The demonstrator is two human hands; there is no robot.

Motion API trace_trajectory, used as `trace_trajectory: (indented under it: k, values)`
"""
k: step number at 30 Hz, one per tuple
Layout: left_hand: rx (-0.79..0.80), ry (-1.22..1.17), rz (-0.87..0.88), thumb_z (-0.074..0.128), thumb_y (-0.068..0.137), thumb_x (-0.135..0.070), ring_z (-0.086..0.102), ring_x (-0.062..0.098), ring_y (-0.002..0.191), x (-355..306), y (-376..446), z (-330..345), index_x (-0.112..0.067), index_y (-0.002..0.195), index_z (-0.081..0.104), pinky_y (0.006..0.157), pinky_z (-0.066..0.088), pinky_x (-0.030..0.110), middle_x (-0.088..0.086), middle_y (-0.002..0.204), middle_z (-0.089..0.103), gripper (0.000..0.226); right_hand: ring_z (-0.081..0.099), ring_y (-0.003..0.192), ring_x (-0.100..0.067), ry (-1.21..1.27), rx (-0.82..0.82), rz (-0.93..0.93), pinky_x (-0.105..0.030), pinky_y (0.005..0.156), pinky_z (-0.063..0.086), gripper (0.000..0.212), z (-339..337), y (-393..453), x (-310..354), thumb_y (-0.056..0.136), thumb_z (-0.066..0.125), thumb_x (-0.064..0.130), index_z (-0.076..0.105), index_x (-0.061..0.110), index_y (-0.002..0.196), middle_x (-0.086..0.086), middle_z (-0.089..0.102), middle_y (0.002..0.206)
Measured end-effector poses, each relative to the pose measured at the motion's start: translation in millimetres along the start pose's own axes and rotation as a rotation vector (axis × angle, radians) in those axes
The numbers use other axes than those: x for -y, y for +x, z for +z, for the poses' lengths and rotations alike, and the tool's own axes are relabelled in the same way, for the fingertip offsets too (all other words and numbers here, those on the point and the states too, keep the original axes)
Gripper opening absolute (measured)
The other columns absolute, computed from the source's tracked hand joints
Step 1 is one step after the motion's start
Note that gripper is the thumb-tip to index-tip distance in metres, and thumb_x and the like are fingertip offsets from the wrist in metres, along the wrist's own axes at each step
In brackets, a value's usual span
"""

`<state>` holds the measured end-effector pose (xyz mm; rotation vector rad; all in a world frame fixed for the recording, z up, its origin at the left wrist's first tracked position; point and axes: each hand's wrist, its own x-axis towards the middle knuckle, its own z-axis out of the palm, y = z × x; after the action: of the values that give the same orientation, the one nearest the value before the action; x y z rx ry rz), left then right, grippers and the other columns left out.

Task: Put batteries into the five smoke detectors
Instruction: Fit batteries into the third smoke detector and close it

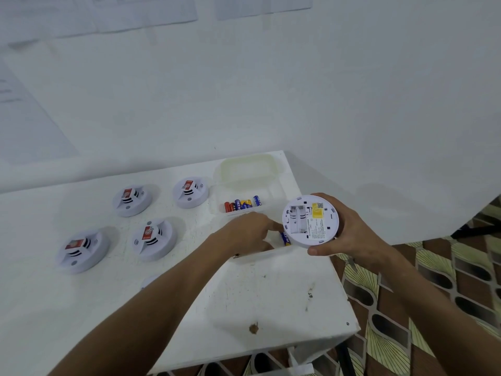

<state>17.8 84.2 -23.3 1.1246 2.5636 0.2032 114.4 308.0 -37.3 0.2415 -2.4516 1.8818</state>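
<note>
Nearest, two bare forearms reach out over a white table (271,299) with a few brown scuffs and a chipped spot near its front edge. Beside the left forearm a sliver of a round white part (148,281) peeks out — too little shows to say what it is.

The right hand (349,230) grasps a smoke detector (310,221) off the table's right edge, fingers curled behind it and thumb under its lower rim. Its back faces up: an open battery bay on the left, a yellow sticker and a printed label on the right. The bay looks unfilled, though I can't be sure.

The left hand (245,232) reaches into a clear plastic container (260,255) at the table's right side, index finger stretched toward a blue-and-yellow battery (285,238) lying just below the detector's rim. The fingertip is at the battery, but whether it pinches it or only touches it I cannot tell.

Further back in the same container lies a row of batteries (242,204) — red ones at left, blue-and-yellow ones beside them. Behind it stands the container's pale lid (248,166), hinged up.

To the left, four more smoke detectors rest face up on the table, each with a red tag on top: one front left (82,251), one front centre (153,240), one back left (132,200), one back centre (191,191) just beside the container. Past them is a plain white wall (271,90); a patterned floor (433,308) shows at right.
</note>
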Motion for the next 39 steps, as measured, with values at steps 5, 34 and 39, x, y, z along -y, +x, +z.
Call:
trace_trajectory:
  k: [5,34,39]
  values:
    - [0.032,-0.051,0.003,0.059,0.095,-0.031,0.052,0.008,0.079,-9,8,-4,-0.03,0.135,0.055,0.072,0.038,0.022,-0.004,0.1,0.068,0.041,0.059,0.119,-0.012,-0.012,-0.017,-0.003,-0.021,0.09,0.054,0.09,-4,1,1,0.053,0.092,0.013,0.051,0.029,0.132,0.014,0.064,0.125]
    - [-0.436,-0.699,-0.043,0.044,0.097,-0.015,0.07,0.014,0.067,-23,-44,-61,-0.03,0.126,0.05,0.054,0.056,0.03,0.0,0.092,0.063,0.033,0.058,0.12,-0.019,-0.01,0.044,-0.091,-0.028,0.091,0.055,0.089,7,21,15,0.054,0.094,0.015,0.053,0.036,0.13,0.007,0.063,0.126]
    - [-0.575,-0.693,-0.022,0.061,0.092,-0.021,0.068,0.02,0.071,-25,-47,-54,-0.026,0.105,0.047,0.061,0.054,0.036,-0.004,0.092,0.067,0.019,0.059,0.118,-0.019,0.011,0.051,-0.113,-0.028,0.09,0.056,0.088,13,26,17,0.054,0.094,0.016,0.055,0.044,0.127,0.007,0.064,0.124]
